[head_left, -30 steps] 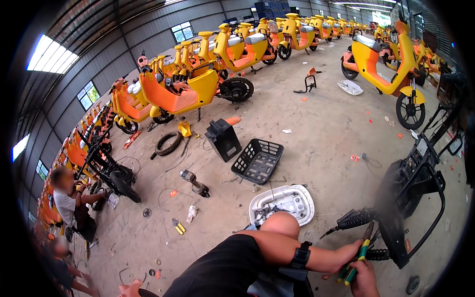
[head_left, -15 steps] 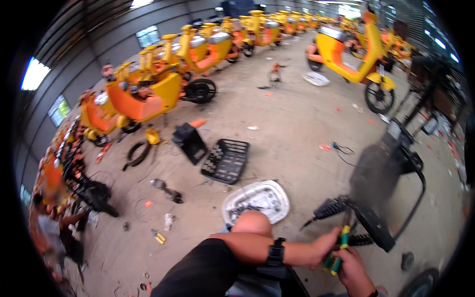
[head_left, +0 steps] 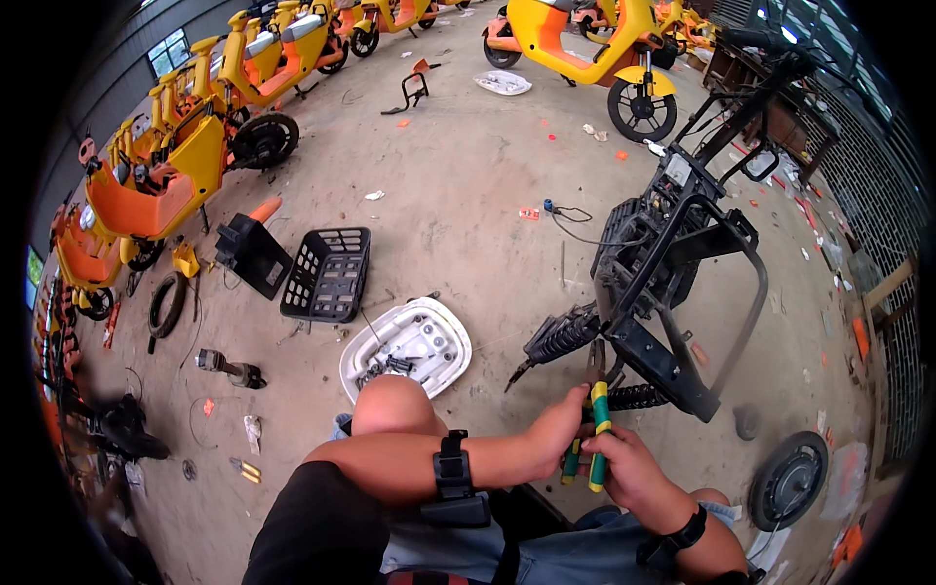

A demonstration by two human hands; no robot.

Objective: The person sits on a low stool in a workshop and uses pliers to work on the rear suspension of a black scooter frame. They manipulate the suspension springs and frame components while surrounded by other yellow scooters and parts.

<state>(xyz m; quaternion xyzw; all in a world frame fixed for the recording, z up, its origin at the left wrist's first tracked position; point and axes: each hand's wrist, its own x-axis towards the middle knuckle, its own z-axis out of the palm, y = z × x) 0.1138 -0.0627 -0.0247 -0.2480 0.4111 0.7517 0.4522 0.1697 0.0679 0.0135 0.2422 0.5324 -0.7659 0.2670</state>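
Both hands are on a pair of pliers [head_left: 600, 421] with green and yellow handles. My left hand [head_left: 560, 431] closes around the handles from the left. My right hand [head_left: 629, 466] grips them from the right. The plier jaws point away from me, at the lower end of a black stripped scooter frame [head_left: 651, 359]; what lies between them is too small to make out. Just left of the jaws a spring shock absorber [head_left: 565, 334] hangs off the frame. A second black spring [head_left: 639, 396] is right of the pliers.
A white tray [head_left: 458, 336] of metal parts lies beyond my knee, near a black basket [head_left: 330, 276] and a power tool [head_left: 230, 369]. Yellow-handled pliers [head_left: 246, 470] lie at left. A wheel [head_left: 788, 480] is at right. Yellow scooters [head_left: 585, 44] stand behind; a person is at far left.
My view has swung right and downward, so the scene sits further left and higher. Both hands stay on the pliers at the frame. My right forearm now shows more fully.
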